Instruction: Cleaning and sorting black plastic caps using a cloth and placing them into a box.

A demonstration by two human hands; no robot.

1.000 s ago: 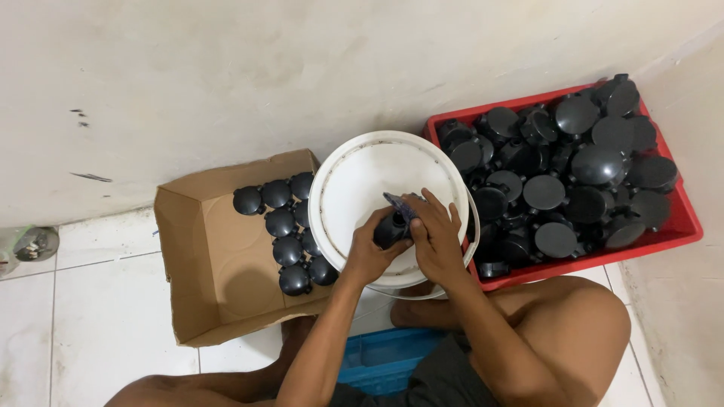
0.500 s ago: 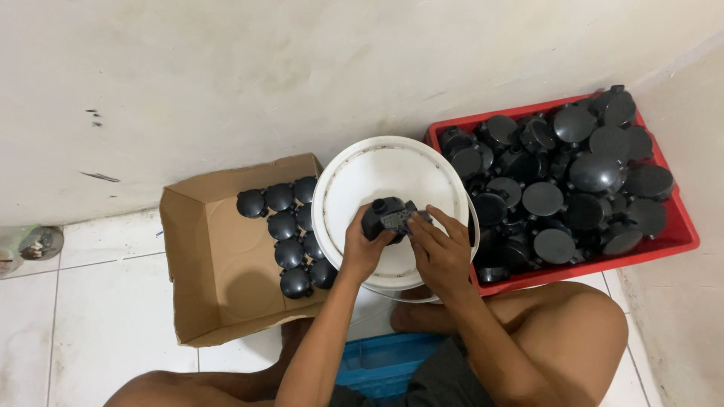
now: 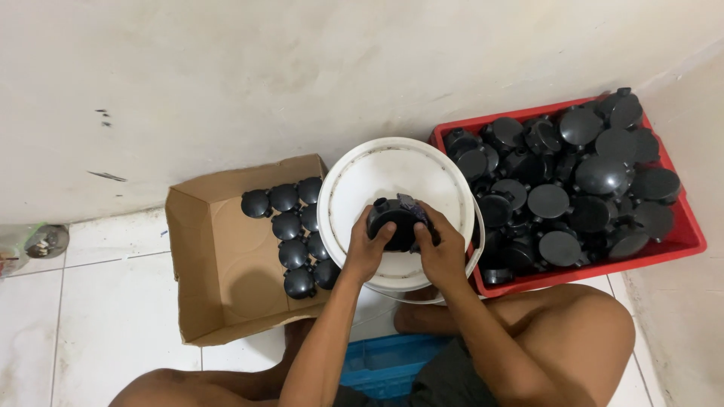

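Fingers (image 3: 381,230) of both hands wrap a round black plastic box (image 3: 397,224) above the white bucket lid (image 3: 392,175); it looks light, rigid, smooth, best gripped around its rim.

The black round part (image 3: 397,224) is half covered by the left hand (image 3: 367,250) and right hand (image 3: 441,252), so its underside stays unseen. Beneath the white bucket lid (image 3: 392,177), the bucket itself is hidden. Left of it, a blurred object (image 3: 34,243) is cut by the edge.
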